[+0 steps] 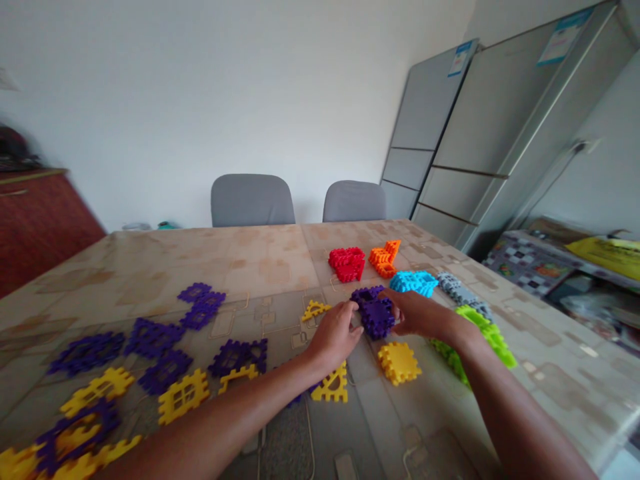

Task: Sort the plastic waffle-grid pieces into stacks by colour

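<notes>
A stack of purple interlocking building tiles (pixel 379 317) rests on the table between my hands. My right hand (pixel 419 313) grips its right side, with the fingers partly behind the tiles. At the left side, my left hand (pixel 336 338) has curled fingers and a thumb against the stack's edge. Just in front sits a stack of yellow tiles (pixel 399 363). A small yellow tile (pixel 315 310) lies beyond my left hand, and another yellow tile (pixel 332 385) is partly under my left wrist. Behind my right hand stands a light blue stack (pixel 414 283).
Red (pixel 347 264) and orange stacks (pixel 385 259) stand farther back. Grey tiles (pixel 463 295) and a lime green stack (pixel 475 340) are at the right. Loose purple tiles (pixel 154 337) and yellow tiles (pixel 184 396) spread across the left. Two grey chairs (pixel 253 200) stand behind the table.
</notes>
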Available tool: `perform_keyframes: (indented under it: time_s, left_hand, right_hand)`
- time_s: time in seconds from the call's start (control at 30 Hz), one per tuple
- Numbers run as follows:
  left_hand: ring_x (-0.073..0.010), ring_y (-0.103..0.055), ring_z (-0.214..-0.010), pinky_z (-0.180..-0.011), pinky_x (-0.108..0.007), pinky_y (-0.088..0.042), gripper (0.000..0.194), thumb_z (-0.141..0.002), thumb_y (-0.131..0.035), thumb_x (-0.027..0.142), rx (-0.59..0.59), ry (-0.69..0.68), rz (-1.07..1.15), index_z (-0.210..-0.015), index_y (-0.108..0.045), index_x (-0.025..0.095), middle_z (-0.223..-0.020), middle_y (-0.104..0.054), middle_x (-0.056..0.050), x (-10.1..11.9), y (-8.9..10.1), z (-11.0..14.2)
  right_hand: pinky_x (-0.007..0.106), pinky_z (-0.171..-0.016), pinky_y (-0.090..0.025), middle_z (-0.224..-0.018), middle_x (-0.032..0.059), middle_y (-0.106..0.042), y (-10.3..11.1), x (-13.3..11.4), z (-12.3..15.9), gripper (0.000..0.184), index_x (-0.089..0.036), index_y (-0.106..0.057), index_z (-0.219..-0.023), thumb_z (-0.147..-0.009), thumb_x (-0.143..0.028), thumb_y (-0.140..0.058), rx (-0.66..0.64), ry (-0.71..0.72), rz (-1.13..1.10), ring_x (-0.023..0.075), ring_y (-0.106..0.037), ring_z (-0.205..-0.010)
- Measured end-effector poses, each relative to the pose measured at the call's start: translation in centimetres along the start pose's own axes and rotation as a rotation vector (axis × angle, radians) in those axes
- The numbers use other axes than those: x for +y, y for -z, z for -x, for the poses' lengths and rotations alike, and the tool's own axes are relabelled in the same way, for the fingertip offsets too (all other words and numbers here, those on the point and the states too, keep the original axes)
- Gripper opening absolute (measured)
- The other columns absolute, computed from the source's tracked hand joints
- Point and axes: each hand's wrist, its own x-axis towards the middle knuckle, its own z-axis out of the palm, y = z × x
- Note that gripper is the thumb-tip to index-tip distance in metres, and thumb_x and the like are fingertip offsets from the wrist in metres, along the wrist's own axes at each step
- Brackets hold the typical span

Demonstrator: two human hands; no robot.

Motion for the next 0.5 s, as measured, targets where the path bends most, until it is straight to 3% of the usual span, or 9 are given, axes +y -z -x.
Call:
perform_keyframes:
  time_s: [0.3,0.5]
  left_hand:
    - [-0.0224,-0.066,-0.097,-0.083,-0.043,-0.057,0.029,-0.097,-0.063,0.033,-0.023,0.018,0.048,-0.121,-0.060,0.017,-0.118,-0.064,-0.008,0.6,-0.5,-0.6]
    - [-0.0231,-0.066,-0.099,-0.085,-0.044,-0.057,0.030,-0.097,-0.063,0.033,-0.011,0.023,0.086,-0.122,-0.060,0.018,-0.120,-0.064,-0.008,0.5,-0.3,-0.3]
  right_hand:
    - [0.041,-0.093,-0.048,-0.124,0.0110,-0.066,-1.3,0.5,-1.2,0.082,-0.023,-0.053,-0.134,-0.057,-0.012,-0.080,0.081,0.057,0.017,0.0331,-0.061,-0.115]
    - [0.041,-0.097,-0.047,-0.130,0.0095,-0.063,-2.5,0.8,-2.0,0.085,-0.026,-0.055,-0.134,-0.054,-0.012,-0.082,0.135,0.068,0.032,0.0331,-0.059,-0.118]
